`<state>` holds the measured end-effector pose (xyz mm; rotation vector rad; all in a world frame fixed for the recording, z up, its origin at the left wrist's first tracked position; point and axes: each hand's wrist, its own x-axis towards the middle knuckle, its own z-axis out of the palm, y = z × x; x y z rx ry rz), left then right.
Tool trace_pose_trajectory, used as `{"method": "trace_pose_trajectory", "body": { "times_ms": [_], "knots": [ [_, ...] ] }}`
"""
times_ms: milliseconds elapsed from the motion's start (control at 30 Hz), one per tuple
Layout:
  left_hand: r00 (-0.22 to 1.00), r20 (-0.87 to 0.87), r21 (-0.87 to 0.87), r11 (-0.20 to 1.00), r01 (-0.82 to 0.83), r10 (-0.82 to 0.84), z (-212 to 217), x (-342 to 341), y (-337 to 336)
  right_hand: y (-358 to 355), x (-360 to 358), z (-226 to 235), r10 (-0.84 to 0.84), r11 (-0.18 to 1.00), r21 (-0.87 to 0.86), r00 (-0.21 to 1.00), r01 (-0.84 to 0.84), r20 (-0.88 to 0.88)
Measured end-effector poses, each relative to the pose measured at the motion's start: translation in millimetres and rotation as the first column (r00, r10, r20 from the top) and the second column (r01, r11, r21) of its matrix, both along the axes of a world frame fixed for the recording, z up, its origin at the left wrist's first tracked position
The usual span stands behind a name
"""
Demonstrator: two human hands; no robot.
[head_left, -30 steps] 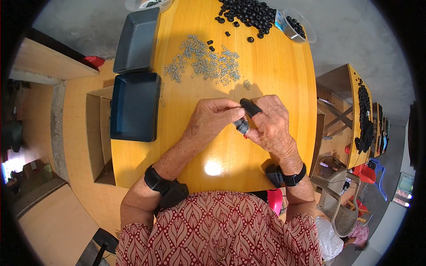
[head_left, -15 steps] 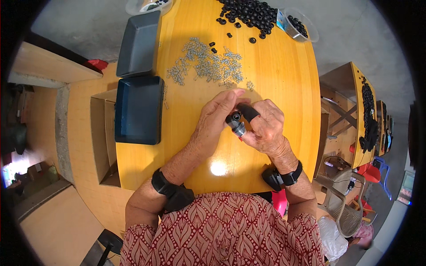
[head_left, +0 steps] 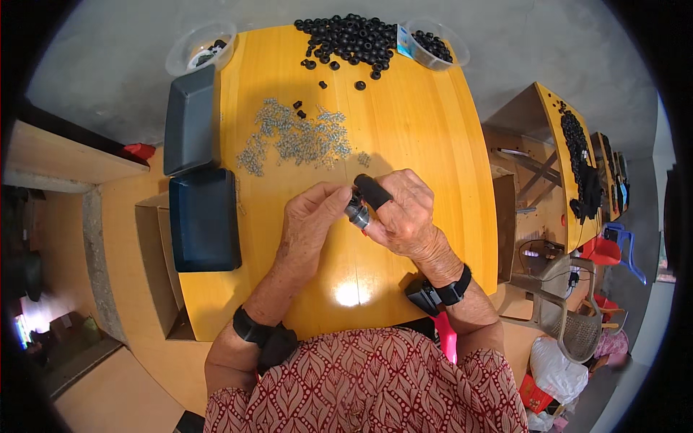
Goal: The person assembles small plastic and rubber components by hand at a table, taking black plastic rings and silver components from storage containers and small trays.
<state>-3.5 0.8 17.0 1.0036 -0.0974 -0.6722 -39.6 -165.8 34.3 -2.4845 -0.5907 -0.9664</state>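
We see from one camera up on the person's head, looking straight down, fairly near the yellow table [head_left: 426, 130]. Its round view bends the edges, and arms come in from the bottom

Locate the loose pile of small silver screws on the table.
In the head view, the silver screws lie scattered on the yellow table, left of centre, beyond both hands, just right of the grey tray and nearer than the black ring pile.
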Motion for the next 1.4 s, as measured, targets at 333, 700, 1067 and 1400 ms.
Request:
{"method": "trace_pose_trajectory", "body": {
  "times_ms": [333,700,1067,1400],
  "knots": [
    [0.982,0.152,0.121,0.988,0.094,-0.112,1.6,4.1,6.5,-6.0,-6.2,3.4,0.062,0.997,-0.037,0.995,-0.065,-0.077],
    [0.973,0.143,0.153,0.976,0.157,-0.179,-4.6,7.7,5.9,-10.7,0.6,4.7,0.103,0.993,-0.052,0.992,-0.107,-0.079],
    [0.995,-0.099,-0.138,0.990,-0.020,0.006,4.0,-0.6,-5.2,20.9,8.1,-2.4,0.199,0.979,0.069,0.976,-0.193,-0.094],
    [0.971,-0.239,-0.212,0.975,-0.065,0.012,11.7,2.0,-3.0,24.1,9.2,-2.5,0.120,0.992,0.058,0.989,-0.115,-0.089]
  ]
}}
